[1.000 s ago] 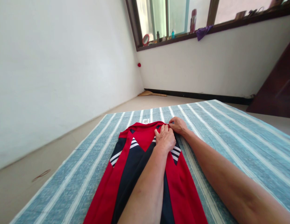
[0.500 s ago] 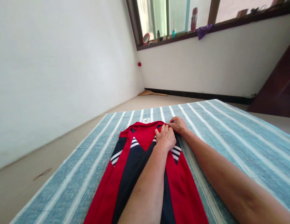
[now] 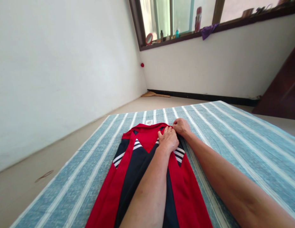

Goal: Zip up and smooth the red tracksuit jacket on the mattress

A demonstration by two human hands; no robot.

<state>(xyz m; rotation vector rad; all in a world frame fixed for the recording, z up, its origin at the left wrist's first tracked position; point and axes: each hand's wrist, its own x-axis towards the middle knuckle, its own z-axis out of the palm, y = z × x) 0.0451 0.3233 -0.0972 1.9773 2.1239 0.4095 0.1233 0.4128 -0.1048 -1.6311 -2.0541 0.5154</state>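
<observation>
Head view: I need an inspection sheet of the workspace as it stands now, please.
Surface: blue-and-white striped cloth, spread out.
Garment: red and navy, laid out lengthwise; lower end out of frame.
Clutter: mirror and flask on the window sill, purple cloth draped over it; broom-like item on the floor.
Left hand: open, resting on the garment's upper part.
Right hand: curled at the garment's shoulder edge; grip unclear.
Cables: thin looped strand on the floor; cannot tell whether it is a cable.
Surroundings: white walls, window, dark red panel at right.
</observation>
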